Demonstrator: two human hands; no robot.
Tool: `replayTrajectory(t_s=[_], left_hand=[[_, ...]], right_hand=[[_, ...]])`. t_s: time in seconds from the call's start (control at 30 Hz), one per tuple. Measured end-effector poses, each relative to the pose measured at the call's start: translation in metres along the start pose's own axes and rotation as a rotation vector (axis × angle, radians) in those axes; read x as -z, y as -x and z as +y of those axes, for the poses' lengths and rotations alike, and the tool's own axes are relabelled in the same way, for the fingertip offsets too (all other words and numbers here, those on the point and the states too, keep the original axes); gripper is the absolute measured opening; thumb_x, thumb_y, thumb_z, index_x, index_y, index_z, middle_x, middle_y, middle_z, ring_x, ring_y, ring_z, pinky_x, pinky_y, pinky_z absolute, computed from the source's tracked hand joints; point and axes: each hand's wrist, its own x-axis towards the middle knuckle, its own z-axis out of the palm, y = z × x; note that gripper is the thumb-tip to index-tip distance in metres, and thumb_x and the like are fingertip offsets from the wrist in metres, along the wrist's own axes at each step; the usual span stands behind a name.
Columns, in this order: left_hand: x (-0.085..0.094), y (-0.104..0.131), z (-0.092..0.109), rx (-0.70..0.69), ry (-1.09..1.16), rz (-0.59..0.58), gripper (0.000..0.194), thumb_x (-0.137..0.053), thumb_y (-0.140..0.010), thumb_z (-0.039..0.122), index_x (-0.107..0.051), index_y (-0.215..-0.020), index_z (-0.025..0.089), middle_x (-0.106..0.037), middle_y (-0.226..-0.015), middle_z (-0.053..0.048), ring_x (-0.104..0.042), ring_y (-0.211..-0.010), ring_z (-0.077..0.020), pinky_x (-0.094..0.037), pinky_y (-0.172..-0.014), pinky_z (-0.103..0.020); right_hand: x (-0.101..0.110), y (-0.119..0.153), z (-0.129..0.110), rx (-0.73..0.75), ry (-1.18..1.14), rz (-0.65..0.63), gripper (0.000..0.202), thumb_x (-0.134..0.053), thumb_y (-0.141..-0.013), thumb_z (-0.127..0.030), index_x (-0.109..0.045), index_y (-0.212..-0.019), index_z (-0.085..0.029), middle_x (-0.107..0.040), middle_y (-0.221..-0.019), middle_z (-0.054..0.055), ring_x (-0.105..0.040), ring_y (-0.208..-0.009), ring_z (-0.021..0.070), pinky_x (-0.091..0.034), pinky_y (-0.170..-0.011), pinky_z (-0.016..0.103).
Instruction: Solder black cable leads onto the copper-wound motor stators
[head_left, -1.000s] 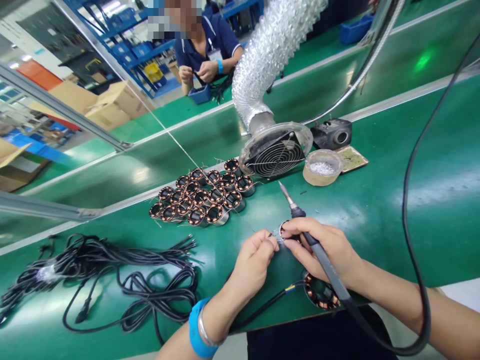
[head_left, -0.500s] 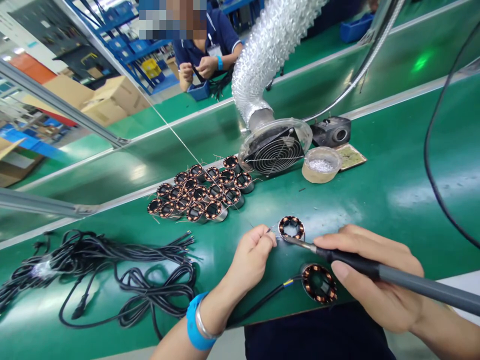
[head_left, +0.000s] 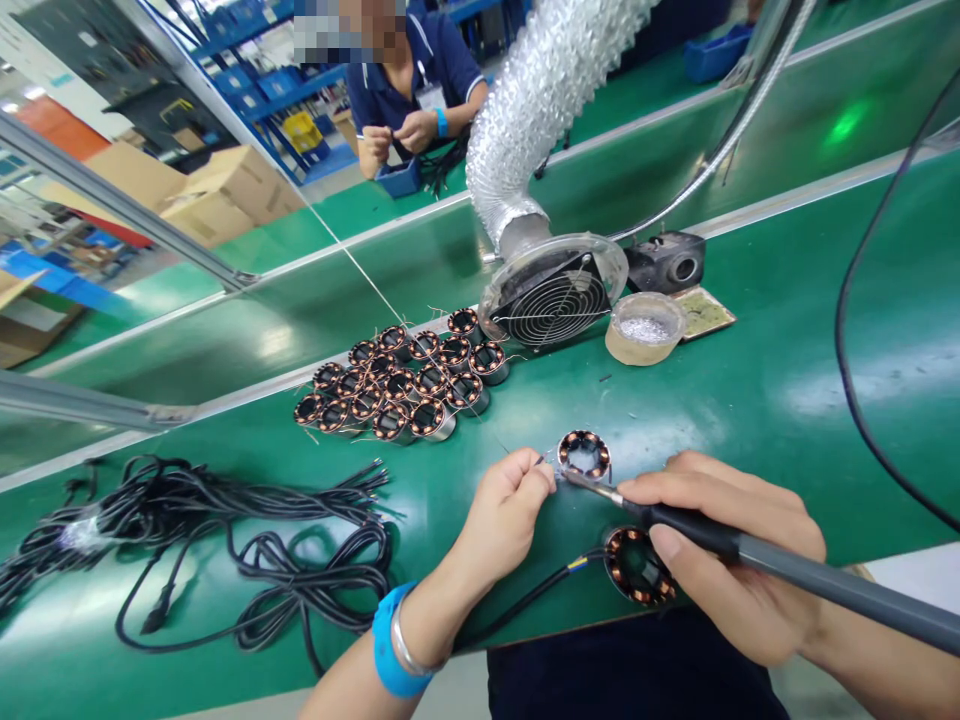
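My right hand (head_left: 739,550) grips a soldering iron (head_left: 690,525) like a pen, its tip pointing left at the thin leads beside a copper-wound stator (head_left: 584,455). Pinched in my left hand (head_left: 510,505) is something thin, apparently a fine wire, just left of that stator; its far end is hard to make out. A second stator (head_left: 639,567) lies nearer to me, partly behind my right fingers. A black cable (head_left: 536,597) with yellow and blue wires runs up to its left side.
Several stators (head_left: 394,385) stand grouped at the back, beside a fume extractor fan (head_left: 555,300). Right of it are a tub of metal shavings (head_left: 645,328) and a black iron holder (head_left: 666,262). Bundled black cables (head_left: 180,520) cover the left. A co-worker (head_left: 416,90) sits across the bench.
The soldering iron and my right hand have shifted slightly left, bringing the tip nearer my left fingertips. My left hand has barely moved.
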Motion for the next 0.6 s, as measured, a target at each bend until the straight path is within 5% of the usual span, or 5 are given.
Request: replayTrajectory(t_s=[0.23,0.6], left_hand=[[-0.001,0.002,0.005,0.002,-0.013,-0.002,0.031,-0.053,-0.084,0.044,-0.044,-0.066,0.019,-0.025,-0.055,0.009,-0.019,-0.047,-0.0062,-0.018,-0.046,-0.021],[-0.001,0.002,0.003,-0.016,-0.050,0.006,0.029,-0.049,-0.086,0.037,-0.041,-0.065,0.019,-0.028,-0.053,0.009,-0.021,-0.047,-0.0066,-0.021,-0.048,-0.021]], right_hand=[[-0.003,0.000,-0.002,0.139,0.105,-0.031,0.030,-0.053,-0.079,-0.008,-0.065,-0.105,-0.017,-0.067,-0.076,0.005,-0.055,-0.055,0.0149,-0.046,-0.048,0.029],[0.008,-0.003,-0.005,0.106,0.128,-0.038,0.031,-0.053,-0.079,-0.008,-0.065,-0.107,-0.018,-0.063,-0.069,0.004,-0.056,-0.054,0.0159,-0.046,-0.046,0.030]])
